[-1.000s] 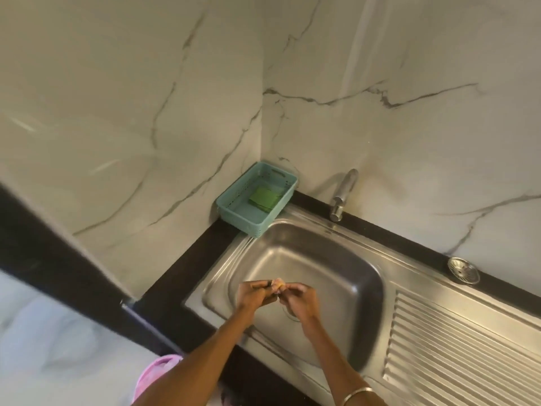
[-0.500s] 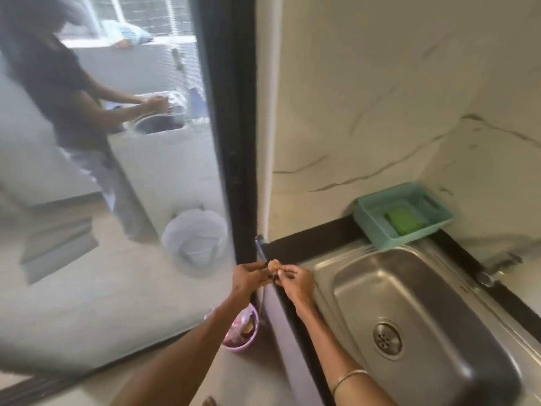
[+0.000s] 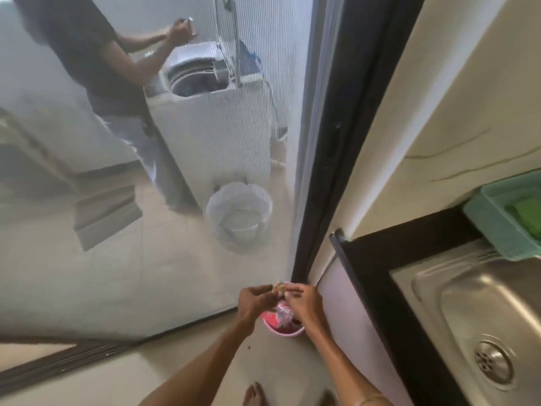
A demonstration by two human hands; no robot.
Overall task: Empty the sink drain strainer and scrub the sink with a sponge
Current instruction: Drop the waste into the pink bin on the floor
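Note:
My left hand and my right hand meet above a small pink bin on the floor. Together their fingertips pinch a small tan lump; it is too blurred to tell what it is. The steel sink lies at the right edge, its drain with a perforated metal insert in the bowl. A green sponge lies in a teal basket on the black counter behind the sink.
The black counter edge runs just right of my hands. A dark door frame and a mesh screen stand ahead. Beyond the screen are another person, a washing machine and a white bucket. My bare feet show below.
The view has swung left from the sink to the floor. Both hands, still pinching the small lump, have moved from over the sink bowl to above the pink bin.

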